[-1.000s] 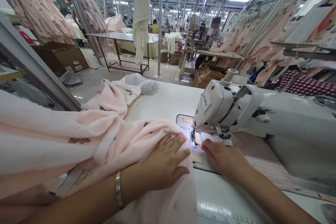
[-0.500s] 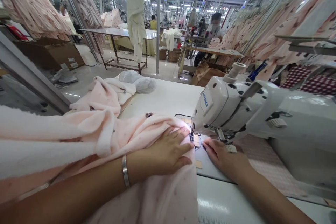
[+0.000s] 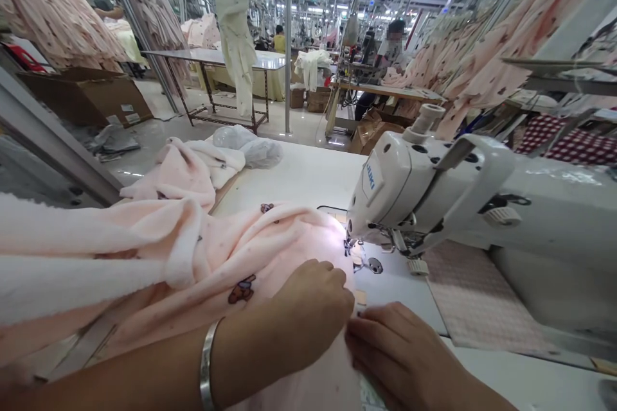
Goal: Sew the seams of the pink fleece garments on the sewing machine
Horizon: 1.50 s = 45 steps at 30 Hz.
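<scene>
A pale pink fleece fabric with small bear prints spreads across the sewing table, its right edge under the needle area of a white sewing machine. My left hand, a silver bangle at its wrist, is closed on the fabric near that edge, in front of the presser foot. Close beside it, my right hand has its fingers bent together at the fabric's edge. Its fingertips are partly hidden, but they appear to pinch the cloth. The machine's lamp lights the cloth at the needle.
A bunched pink garment and a clear plastic bag lie at the table's far left. A metal post slants along the left side. Cardboard boxes, racks of hanging pink garments and a seated co-worker are beyond.
My left hand has drawn back from the presser foot and closed from a flat spread. My right hand has moved from beside the needle plate toward me, to the fabric edge.
</scene>
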### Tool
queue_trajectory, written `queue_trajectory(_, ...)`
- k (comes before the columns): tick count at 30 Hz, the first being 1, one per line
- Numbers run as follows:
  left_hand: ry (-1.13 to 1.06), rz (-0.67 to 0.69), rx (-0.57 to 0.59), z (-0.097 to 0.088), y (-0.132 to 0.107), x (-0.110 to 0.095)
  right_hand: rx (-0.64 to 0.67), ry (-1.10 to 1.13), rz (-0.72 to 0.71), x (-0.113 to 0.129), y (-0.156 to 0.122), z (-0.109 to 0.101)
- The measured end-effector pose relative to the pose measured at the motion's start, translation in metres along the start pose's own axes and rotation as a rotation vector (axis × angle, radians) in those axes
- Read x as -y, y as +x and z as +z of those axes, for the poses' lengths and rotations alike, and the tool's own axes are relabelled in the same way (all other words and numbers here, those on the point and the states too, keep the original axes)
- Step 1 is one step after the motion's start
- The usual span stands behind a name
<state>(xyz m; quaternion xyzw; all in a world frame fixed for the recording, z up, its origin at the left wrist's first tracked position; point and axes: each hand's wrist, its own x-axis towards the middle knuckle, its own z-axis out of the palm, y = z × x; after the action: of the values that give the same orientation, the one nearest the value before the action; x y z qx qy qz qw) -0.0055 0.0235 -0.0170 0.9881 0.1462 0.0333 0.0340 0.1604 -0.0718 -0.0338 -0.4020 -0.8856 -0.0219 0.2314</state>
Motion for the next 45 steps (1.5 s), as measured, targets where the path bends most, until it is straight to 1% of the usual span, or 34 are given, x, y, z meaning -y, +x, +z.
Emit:
queue_trajectory(3,-0.001,0.029,0.019,-0.001,0.006,0.002,-0.011,0.003,-0.007,0.000,0.001,0.002)
queue_trajectory(5,-0.009,0.030,-0.012,0.003,0.007,0.003,-0.017,0.004,-0.023,-0.001,0.002,0.002)
queue_trajectory(8,-0.085,-0.011,-0.152,0.013,0.003,0.007,-0.045,0.006,-0.045,-0.003,0.003,0.002)
queue_trajectory(10,-0.179,0.016,-0.246,0.019,-0.001,0.012,-0.040,0.006,-0.065,-0.005,0.003,0.002)
queue_trajectory(11,-0.225,0.034,-0.264,0.021,-0.003,0.015,-0.038,0.008,-0.063,-0.005,0.003,0.001)
queue_trajectory(15,-0.325,0.047,-0.241,0.024,-0.007,0.025,-0.042,0.003,-0.034,-0.004,0.004,-0.001)
queue_trajectory(21,-0.263,0.050,-0.229,0.026,-0.005,0.027,-0.040,-0.006,-0.025,-0.003,0.008,-0.004)
queue_trajectory(24,-0.214,0.048,-0.237,0.026,0.001,0.033,-0.038,-0.016,-0.050,-0.011,0.010,-0.002)
queue_trajectory(26,-0.185,0.038,-0.234,0.026,0.006,0.040,-0.004,-0.026,-0.064,-0.018,0.013,-0.001)
queue_trajectory(28,-0.183,0.034,-0.233,0.026,0.013,0.049,0.037,-0.021,-0.036,-0.026,0.015,0.001)
queue_trajectory(31,-0.213,0.032,-0.263,0.024,0.021,0.061,0.047,-0.021,0.020,-0.033,0.018,0.004)
queue_trajectory(33,-0.227,0.023,-0.274,0.022,0.025,0.065,0.052,-0.030,0.046,-0.037,0.019,0.005)
queue_trajectory(36,-0.232,0.004,-0.264,0.019,0.029,0.067,0.048,-0.038,0.061,-0.039,0.019,0.006)
queue_trajectory(41,-0.204,-0.056,-0.205,0.010,0.033,0.066,0.010,-0.070,0.069,-0.035,0.020,0.004)
queue_trajectory(45,-0.170,-0.125,-0.236,0.007,0.036,0.066,-0.045,-0.103,0.001,-0.019,0.023,0.002)
